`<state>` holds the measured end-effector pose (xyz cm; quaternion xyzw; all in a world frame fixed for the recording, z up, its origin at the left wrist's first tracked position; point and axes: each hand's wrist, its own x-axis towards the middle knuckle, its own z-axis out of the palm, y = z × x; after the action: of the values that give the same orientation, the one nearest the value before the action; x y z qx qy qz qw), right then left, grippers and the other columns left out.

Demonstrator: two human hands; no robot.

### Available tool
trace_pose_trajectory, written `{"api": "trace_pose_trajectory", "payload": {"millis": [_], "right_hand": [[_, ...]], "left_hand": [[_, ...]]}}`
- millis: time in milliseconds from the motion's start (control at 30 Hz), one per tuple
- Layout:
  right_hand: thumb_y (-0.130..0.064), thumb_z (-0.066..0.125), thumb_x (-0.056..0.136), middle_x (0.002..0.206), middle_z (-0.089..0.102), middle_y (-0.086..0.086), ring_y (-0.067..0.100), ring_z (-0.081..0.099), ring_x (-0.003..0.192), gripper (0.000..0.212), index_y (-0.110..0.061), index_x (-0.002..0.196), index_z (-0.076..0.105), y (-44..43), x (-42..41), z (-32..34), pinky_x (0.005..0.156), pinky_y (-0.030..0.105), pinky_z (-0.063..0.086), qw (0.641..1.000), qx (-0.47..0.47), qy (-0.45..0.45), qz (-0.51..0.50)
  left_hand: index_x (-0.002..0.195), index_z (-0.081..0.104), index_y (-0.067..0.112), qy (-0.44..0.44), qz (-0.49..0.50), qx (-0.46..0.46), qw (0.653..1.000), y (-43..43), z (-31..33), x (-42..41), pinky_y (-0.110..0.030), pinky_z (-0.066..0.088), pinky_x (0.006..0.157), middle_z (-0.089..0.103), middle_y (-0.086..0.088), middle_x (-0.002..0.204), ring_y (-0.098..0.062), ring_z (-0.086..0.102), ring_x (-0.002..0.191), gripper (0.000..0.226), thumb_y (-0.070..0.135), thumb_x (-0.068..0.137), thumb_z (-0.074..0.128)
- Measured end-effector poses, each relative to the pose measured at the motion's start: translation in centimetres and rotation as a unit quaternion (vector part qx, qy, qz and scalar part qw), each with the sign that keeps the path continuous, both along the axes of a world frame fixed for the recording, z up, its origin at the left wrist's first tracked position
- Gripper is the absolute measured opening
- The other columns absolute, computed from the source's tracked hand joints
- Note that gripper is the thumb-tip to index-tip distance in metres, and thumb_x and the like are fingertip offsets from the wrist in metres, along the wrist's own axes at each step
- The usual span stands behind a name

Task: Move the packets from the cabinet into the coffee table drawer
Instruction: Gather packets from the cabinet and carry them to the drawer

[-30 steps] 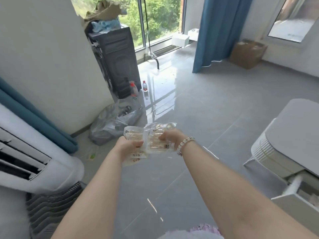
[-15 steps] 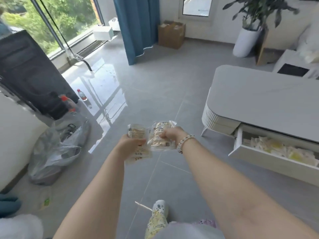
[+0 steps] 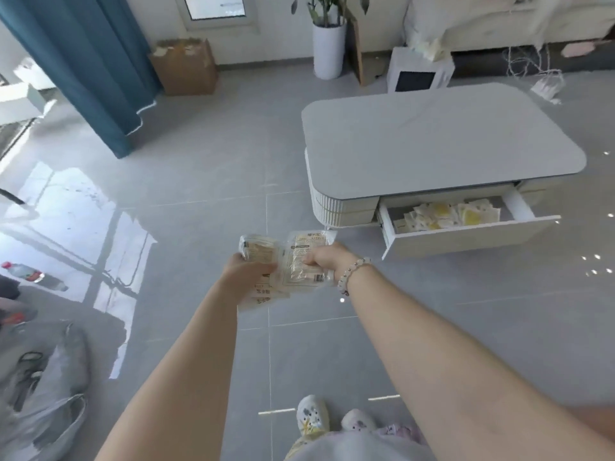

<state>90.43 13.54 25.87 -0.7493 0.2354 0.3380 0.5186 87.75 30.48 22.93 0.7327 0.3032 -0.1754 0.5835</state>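
Observation:
Both arms reach out over the grey tiled floor. My left hand (image 3: 248, 272) grips a stack of clear packets (image 3: 258, 252) with pale contents. My right hand (image 3: 327, 259), a bead bracelet at its wrist, holds another clear packet (image 3: 301, 261) that overlaps the left stack. To the right and ahead stands the white coffee table (image 3: 432, 141). Its drawer (image 3: 466, 236) is pulled out toward me and holds several white and yellow packets (image 3: 449, 214). The cabinet is out of view.
A blue curtain (image 3: 83, 61) hangs at the back left, a cardboard box (image 3: 184, 66) beside it. A potted plant (image 3: 329, 44) and a small white unit (image 3: 417, 69) stand behind the table. A grey plastic bag (image 3: 40, 394) and a bottle (image 3: 30, 274) lie at the left.
The view has swung right from the window and air conditioner to the coffee table, now fully in sight with its drawer pulled out. Both hands keep their hold on the packets.

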Motion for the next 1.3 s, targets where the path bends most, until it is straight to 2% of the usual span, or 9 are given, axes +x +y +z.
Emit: {"api": "trace_pose_trajectory", "payload": {"millis": [100, 233, 333, 567, 667, 767, 1000, 1200, 1300], "right_hand": [[-0.008, 0.064, 0.085, 0.128, 0.058, 0.010, 0.022, 0.055, 0.115, 0.047, -0.002, 0.131, 0.052, -2.2, 0.6, 0.3, 0.081, 0.026, 0.043, 0.999, 0.001, -0.010, -0.052], [-0.011, 0.061, 0.089, 0.127, 0.056, 0.011, 0.024, 0.054, 0.116, 0.044, 0.002, 0.129, 0.049, -5.6, 0.8, 0.4, 0.081, 0.025, 0.040, 0.993, -0.007, -0.009, -0.120], [-0.012, 0.062, 0.088, 0.126, 0.058, 0.011, 0.022, 0.057, 0.108, 0.043, 0.002, 0.128, 0.050, -8.4, 0.7, 0.1, 0.079, 0.023, 0.042, 0.985, -0.016, -0.005, -0.169], [-0.011, 0.062, 0.089, 0.122, 0.060, 0.012, 0.024, 0.058, 0.113, 0.038, 0.003, 0.123, 0.054, -15.7, 1.4, 0.0, 0.081, 0.023, 0.044, 0.966, -0.028, 0.002, -0.257], [-0.010, 0.065, 0.085, 0.117, 0.063, 0.008, 0.023, 0.061, 0.108, 0.037, 0.001, 0.119, 0.057, -19.2, 2.1, -0.6, 0.084, 0.022, 0.047, 0.957, -0.004, 0.002, -0.291], [-0.014, 0.070, 0.078, 0.113, 0.067, 0.009, 0.025, 0.065, 0.100, 0.040, -0.002, 0.115, 0.061, -22.7, 3.0, -1.2, 0.091, 0.035, 0.053, 0.948, 0.009, 0.007, -0.319], [-0.010, 0.067, 0.077, 0.107, 0.067, 0.008, 0.023, 0.065, 0.095, 0.035, -0.003, 0.111, 0.061, -31.3, 5.3, -1.1, 0.091, 0.036, 0.053, 0.933, 0.021, -0.007, -0.358], [-0.014, 0.065, 0.083, 0.115, 0.065, 0.009, 0.023, 0.063, 0.104, 0.036, -0.001, 0.116, 0.060, -37.6, 7.1, -1.3, 0.095, 0.032, 0.050, 0.941, -0.022, -0.001, -0.337], [-0.013, 0.064, 0.085, 0.126, 0.059, 0.013, 0.026, 0.057, 0.117, 0.042, -0.001, 0.124, 0.056, -39.3, 7.7, -1.9, 0.095, 0.031, 0.047, 0.941, -0.024, -0.006, -0.338]], "left_hand": [[0.106, 0.063, 0.004, -0.006, -0.056, 0.004, 0.998, -2.1, 0.2, 2.7, -0.026, 0.048, 0.055, 0.067, -0.006, 0.085, -0.019, 0.064, 0.071, 0.029, 0.007, 0.079, 0.072], [0.102, 0.061, 0.008, -0.004, -0.129, 0.005, 0.992, -5.7, 0.2, 5.4, -0.025, 0.047, 0.055, 0.066, -0.008, 0.092, -0.022, 0.064, 0.076, 0.024, 0.008, 0.080, 0.071], [0.115, 0.059, 0.005, 0.011, -0.175, 0.004, 0.984, -8.7, -0.1, 7.0, -0.027, 0.050, 0.061, 0.067, -0.010, 0.107, -0.027, 0.066, 0.091, 0.041, 0.011, 0.077, 0.074], [0.115, 0.061, 0.006, 0.013, -0.263, 0.008, 0.965, -17.0, 0.0, 10.1, -0.028, 0.050, 0.060, 0.066, -0.009, 0.099, -0.026, 0.063, 0.085, 0.039, 0.009, 0.079, 0.073], [0.113, 0.061, 0.006, 0.013, -0.295, 0.009, 0.955, -20.9, 0.0, 11.7, -0.034, 0.053, 0.071, 0.067, -0.009, 0.101, -0.026, 0.064, 0.090, 0.039, 0.008, 0.077, 0.074], [0.105, 0.064, 0.008, 0.005, -0.327, 0.026, 0.945, -24.9, 0.1, 13.1, -0.038, 0.053, 0.083, 0.068, -0.008, 0.099, -0.026, 0.065, 0.092, 0.030, 0.008, 0.077, 0.074], [0.110, 0.064, 0.012, 0.012, -0.382, 0.029, 0.924, -33.9, -0.1, 16.6, -0.045, 0.053, 0.090, 0.070, -0.007, 0.104, -0.025, 0.067, 0.096, 0.038, 0.013, 0.074, 0.076], [0.118, 0.058, 0.004, -0.010, -0.384, 0.055, 0.922, -40.5, -0.4, 18.2, -0.037, 0.052, 0.084, 0.065, -0.012, 0.112, -0.031, 0.063, 0.104, 0.052, 0.016, 0.072, 0.079], [0.114, 0.061, 0.008, 0.023, -0.400, 0.037, 0.916, -42.1, -0.8, 19.3, -0.044, 0.053, 0.088, 0.068, -0.011, 0.110, -0.030, 0.066, 0.100, 0.057, 0.020, 0.063, 0.083]]}}
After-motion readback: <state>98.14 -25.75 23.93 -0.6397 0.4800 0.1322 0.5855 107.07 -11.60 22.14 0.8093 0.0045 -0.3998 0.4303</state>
